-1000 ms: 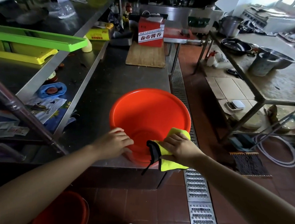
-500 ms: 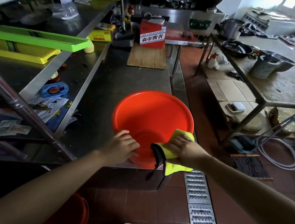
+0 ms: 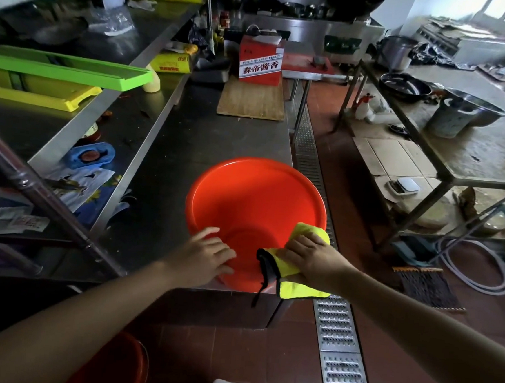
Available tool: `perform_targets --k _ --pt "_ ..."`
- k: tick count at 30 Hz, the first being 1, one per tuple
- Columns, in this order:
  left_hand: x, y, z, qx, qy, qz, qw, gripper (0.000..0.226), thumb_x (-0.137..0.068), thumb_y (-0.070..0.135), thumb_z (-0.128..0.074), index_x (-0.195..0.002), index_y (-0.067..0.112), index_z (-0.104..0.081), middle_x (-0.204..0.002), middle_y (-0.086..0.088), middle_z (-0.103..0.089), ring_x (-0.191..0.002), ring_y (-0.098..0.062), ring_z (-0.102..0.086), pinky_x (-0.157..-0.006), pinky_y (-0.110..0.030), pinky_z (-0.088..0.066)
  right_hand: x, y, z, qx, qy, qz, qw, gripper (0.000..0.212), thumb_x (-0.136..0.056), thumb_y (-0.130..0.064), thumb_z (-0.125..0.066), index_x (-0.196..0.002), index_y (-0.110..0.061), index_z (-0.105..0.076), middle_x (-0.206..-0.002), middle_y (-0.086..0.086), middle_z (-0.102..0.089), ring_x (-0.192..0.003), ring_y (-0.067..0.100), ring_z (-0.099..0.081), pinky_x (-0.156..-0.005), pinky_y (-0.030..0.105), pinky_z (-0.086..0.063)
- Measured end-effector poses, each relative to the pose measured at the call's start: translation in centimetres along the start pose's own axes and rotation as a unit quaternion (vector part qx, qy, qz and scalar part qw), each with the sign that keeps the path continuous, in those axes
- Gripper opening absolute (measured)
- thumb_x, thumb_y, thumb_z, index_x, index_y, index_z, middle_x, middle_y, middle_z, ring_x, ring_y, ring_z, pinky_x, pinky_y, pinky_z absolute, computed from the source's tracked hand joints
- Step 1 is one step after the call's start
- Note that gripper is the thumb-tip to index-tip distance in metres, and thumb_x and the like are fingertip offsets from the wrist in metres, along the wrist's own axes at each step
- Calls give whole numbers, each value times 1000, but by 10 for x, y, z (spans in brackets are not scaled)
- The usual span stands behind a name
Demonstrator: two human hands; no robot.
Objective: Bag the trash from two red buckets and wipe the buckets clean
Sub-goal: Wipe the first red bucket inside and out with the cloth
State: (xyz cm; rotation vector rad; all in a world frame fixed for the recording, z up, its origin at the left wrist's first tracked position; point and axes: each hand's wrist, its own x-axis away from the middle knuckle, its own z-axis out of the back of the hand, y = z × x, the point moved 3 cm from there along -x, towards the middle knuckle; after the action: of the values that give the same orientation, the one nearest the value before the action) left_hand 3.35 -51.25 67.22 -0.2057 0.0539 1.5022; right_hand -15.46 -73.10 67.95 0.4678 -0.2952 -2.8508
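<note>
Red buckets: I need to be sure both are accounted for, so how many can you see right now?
2. One red bucket sits on the steel counter under both hands; the second bucket is on the floor at bottom left, mostly behind the left arm.

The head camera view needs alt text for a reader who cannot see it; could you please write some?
A person's right hand presses a yellow cloth onto the near rim of an empty red bucket on a steel counter, while the left hand rests on the rim. A second red bucket sits on the floor below.
</note>
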Motion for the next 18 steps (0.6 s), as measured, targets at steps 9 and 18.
perform_targets --k 9,18 --pt "-9 3 -2 -28 -37 15 999 50 -97 59 -34 -123 22 -56 -116 6 -65 -109 -14 -59 -115 -44 -30 -17 -11 -8 86 -26 -15 996 65 -88 -70 -49 -114 -14 -68 -107 4 -69 -95 25 -66 -90 42 -54" --pt "8 -36 3 -28 -15 6 999 35 -98 46 -45 -119 22 -61 -115 7 -66 -108 -13 -60 -112 -40 -34 -8 15 -1 5 -23 14 1000 61 -90 -61 -61 -125 -11 -66 -108 5 -70 -99 28 -68 -98 42 -50"
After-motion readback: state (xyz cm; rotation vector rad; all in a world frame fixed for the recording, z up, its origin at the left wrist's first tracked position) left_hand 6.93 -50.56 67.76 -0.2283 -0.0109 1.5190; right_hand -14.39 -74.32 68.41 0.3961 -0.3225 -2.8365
